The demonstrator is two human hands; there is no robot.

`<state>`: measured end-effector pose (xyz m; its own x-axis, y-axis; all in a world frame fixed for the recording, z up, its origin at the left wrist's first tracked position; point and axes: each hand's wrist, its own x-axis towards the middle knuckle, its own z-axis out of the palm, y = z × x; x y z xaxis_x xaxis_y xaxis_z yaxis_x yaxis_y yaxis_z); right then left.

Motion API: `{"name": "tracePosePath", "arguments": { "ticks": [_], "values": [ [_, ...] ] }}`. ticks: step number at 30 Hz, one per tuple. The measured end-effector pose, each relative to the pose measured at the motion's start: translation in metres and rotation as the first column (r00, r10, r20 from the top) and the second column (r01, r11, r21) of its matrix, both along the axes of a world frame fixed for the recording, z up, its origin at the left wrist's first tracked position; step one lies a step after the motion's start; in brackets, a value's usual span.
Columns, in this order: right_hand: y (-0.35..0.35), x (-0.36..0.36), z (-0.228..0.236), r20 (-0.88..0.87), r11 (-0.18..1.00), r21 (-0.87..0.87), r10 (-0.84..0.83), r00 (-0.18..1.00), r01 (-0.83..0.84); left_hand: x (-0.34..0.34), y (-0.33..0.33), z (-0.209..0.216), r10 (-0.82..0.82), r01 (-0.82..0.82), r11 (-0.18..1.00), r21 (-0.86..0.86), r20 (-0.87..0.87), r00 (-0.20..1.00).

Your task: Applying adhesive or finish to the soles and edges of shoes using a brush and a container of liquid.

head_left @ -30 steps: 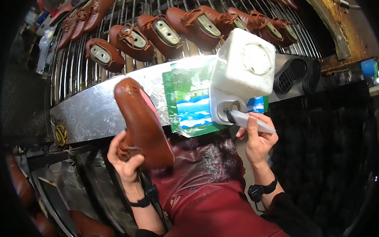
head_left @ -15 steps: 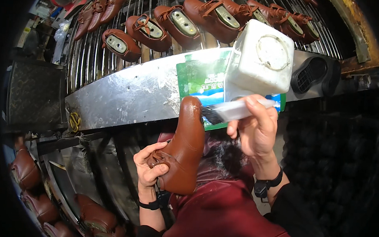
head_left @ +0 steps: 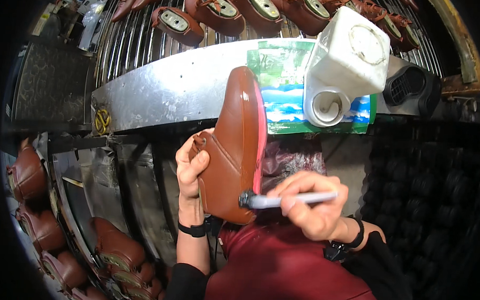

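Note:
My left hand (head_left: 193,167) is wrapped round the laced opening of a brown leather shoe (head_left: 230,144), holding it toe up above my lap. A pink strip runs along the right edge of the shoe, by its underside. In my right hand (head_left: 314,205) is a brush (head_left: 280,200) with a pale flat handle and dark bristles. The bristles meet the shoe's lower edge, near the heel. Beyond, a white plastic container (head_left: 349,53) with a round open spout (head_left: 329,106) rests on a green and blue printed sheet (head_left: 284,106).
Several brown shoes (head_left: 218,11) stand on a metal roller rack (head_left: 132,46) behind the metal ledge (head_left: 168,86). Black soles (head_left: 408,88) lie right of the container. Yellow-handled scissors (head_left: 102,121) hang at the ledge's left end. More brown shoes (head_left: 41,227) sit at lower left.
The brush has moved from the toe down to the heel end. My left hand has turned and raised the shoe, so the pink edge shows. The whole view has shifted.

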<state>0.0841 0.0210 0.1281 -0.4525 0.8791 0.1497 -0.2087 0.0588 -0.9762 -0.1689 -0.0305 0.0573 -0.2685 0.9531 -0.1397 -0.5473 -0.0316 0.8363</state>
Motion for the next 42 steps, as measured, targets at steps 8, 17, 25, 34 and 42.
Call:
{"name": "tracePosePath", "arguments": {
  "ticks": [8,17,25,34,42],
  "values": [
    [0.013,-0.001,0.027,0.025,0.998,0.051,0.034,0.999,-0.035,-0.001,0.006,0.022,0.086,-0.087,0.996,-0.024,-0.061,0.994],
    [0.034,0.003,0.054,0.088,0.908,0.382,0.151,0.985,-0.173,0.008,0.013,0.030,0.134,-0.115,0.987,-0.110,0.179,0.975],
    [0.087,-0.005,0.039,-0.108,0.938,0.276,0.247,0.963,-0.210,0.032,0.025,0.027,0.068,-0.077,0.997,0.025,0.278,0.958],
    [0.080,-0.050,-0.032,-0.303,0.814,-0.580,-0.260,0.917,0.039,0.004,0.024,0.014,0.168,-0.150,0.985,-0.087,0.261,0.951],
    [0.086,-0.039,-0.022,-0.219,0.679,-0.678,-0.552,0.805,0.281,-0.178,0.156,0.059,0.388,-0.483,0.871,0.094,-0.735,0.556]
  ]
}}
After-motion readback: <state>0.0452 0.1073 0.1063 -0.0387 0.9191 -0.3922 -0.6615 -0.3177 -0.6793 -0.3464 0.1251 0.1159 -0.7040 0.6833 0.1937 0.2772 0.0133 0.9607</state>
